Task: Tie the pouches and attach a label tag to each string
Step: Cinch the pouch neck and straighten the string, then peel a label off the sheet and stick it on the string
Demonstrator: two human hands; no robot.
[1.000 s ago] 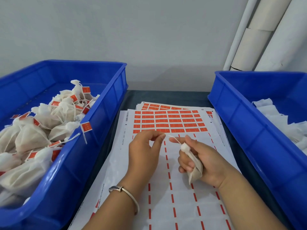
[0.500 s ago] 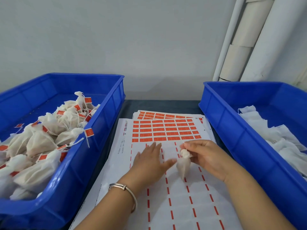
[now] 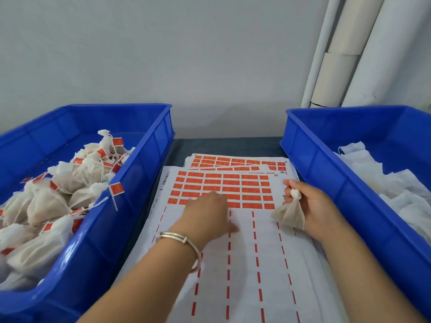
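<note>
The right hand (image 3: 314,207) grips a tied pouch (image 3: 289,212) by its neck, right of the label sheet (image 3: 245,252). The left hand (image 3: 208,216) reaches onto the sheet's orange labels (image 3: 224,186), fingers hidden, so its grip is unclear.

Grey wall (image 3: 186,54), white rolls (image 3: 349,50) leaning at right, silver bracelet (image 3: 184,241)

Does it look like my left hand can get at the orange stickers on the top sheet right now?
Probably yes. The left hand already lies over the sticker sheet with its fingers at the lowest rows of orange stickers, and nothing lies between. The right hand, gripping the pouch, stays off to the side.
</note>
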